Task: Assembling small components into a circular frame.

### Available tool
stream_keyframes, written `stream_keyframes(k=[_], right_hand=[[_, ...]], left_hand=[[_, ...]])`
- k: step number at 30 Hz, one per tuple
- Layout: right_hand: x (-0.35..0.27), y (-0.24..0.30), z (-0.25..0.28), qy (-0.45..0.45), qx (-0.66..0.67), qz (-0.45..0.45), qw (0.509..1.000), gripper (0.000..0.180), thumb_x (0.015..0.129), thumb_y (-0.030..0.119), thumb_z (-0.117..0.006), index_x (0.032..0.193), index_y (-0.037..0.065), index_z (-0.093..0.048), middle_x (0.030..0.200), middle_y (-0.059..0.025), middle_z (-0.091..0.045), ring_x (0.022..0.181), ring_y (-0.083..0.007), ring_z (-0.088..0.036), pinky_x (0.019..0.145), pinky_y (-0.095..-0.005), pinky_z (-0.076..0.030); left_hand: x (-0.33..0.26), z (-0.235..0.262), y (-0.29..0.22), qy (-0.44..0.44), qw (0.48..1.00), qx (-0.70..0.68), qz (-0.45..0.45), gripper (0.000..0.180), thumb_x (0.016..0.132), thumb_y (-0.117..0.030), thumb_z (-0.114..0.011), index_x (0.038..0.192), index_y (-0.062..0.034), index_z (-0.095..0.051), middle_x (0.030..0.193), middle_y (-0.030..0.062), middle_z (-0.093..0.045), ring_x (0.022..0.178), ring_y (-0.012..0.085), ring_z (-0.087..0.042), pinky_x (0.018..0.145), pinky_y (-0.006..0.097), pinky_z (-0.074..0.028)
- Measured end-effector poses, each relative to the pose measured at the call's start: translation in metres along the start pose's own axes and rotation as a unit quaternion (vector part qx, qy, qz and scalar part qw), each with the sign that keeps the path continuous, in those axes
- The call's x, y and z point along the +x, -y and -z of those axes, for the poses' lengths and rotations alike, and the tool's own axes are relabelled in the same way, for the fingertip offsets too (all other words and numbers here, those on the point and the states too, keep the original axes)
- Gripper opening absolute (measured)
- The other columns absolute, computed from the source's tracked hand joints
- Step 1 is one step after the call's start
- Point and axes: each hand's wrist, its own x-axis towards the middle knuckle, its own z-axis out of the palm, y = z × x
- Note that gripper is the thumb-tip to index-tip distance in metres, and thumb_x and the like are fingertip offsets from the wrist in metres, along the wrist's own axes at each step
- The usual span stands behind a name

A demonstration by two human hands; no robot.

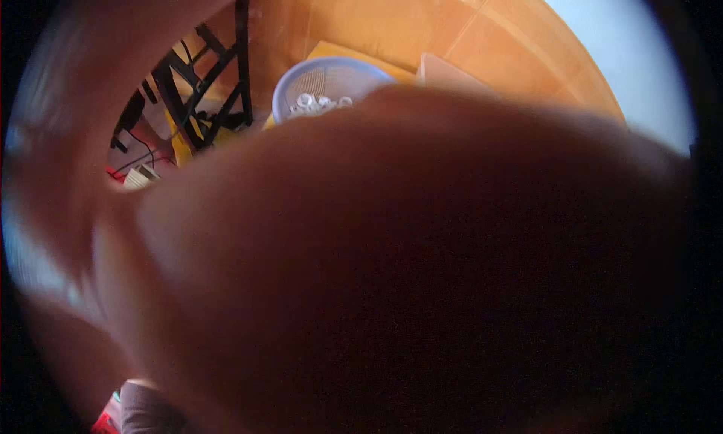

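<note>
A hand (203, 231), apparently my left, is so close to the lens that it covers most of the head view. It is dark and blurred. One part of it curves up along the left side, and a broad mass fills the middle and right. Its fingertips cannot be made out, nor whether it holds anything. No second hand can be picked out. Beyond the hand's upper edge stands a round lavender mesh basket (282, 95) with several small white ring-like pieces (307, 101) in it. The hand hides the basket's lower part.
Black metal frame legs (242, 57) stand left of the basket, with dark cables around them. A yellowish board (354, 51) shows behind the basket, next to a pale panel edge (444, 71). Orange-brown tiles (392, 16) lie behind. A dark cloth (147, 411) shows at lower left.
</note>
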Motion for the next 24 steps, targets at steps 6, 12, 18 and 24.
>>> stream_keyframes(k=[6, 12, 18, 24], right_hand=[[-0.015, -0.033, 0.013, -0.012, 0.345, -0.192, 0.919, 0.017, 0.082, 0.007, -0.059, 0.094, -0.005, -0.062, 0.068, -0.0074, -0.062, 0.053, -0.0093, -0.057, 0.042, -0.0201, -0.044], [-0.013, -0.010, 0.025, -0.001, 0.432, -0.149, 0.890, 0.017, 0.082, 0.007, -0.060, 0.096, -0.004, -0.062, 0.075, -0.0060, -0.064, 0.058, -0.0095, -0.059, 0.047, -0.0193, -0.045], [-0.028, 0.032, 0.052, 0.010, 0.445, -0.113, 0.888, 0.016, 0.083, 0.007, -0.061, 0.095, -0.002, -0.063, 0.078, -0.0050, -0.064, 0.063, -0.0068, -0.059, 0.052, -0.0187, -0.046], [-0.052, 0.096, 0.036, 0.122, 0.457, -0.117, 0.874, 0.012, 0.082, 0.007, -0.061, 0.091, -0.001, -0.063, 0.073, -0.0035, -0.063, 0.062, -0.0070, -0.058, 0.052, -0.0187, -0.047]], left_hand=[[0.005, 0.003, 0.003, -0.028, 0.998, 0.026, 0.046, 0.089, 0.071, -0.017, -0.063, 0.135, -0.0031, -0.003, 0.134, 0.0337, -0.024, 0.102, 0.0342, -0.058, 0.073, 0.037, -0.056], [0.005, 0.000, -0.005, -0.059, 0.993, 0.041, 0.097, 0.076, 0.072, -0.007, -0.057, 0.134, 0.0012, -0.015, 0.133, 0.0323, -0.030, 0.102, 0.0331, -0.058, 0.076, 0.037, -0.055], [-0.018, 0.007, 0.036, -0.130, 0.986, 0.027, 0.100, 0.055, 0.073, 0.005, -0.046, 0.128, 0.0049, -0.036, 0.123, 0.0281, -0.046, 0.102, 0.0305, -0.058, 0.083, 0.037, -0.052], [-0.129, 0.051, 0.130, -0.169, 0.899, 0.036, 0.402, 0.034, 0.091, -0.017, -0.052, 0.120, 0.0010, -0.051, 0.113, 0.0121, -0.058, 0.101, 0.0182, -0.057, 0.086, 0.031, -0.047]])
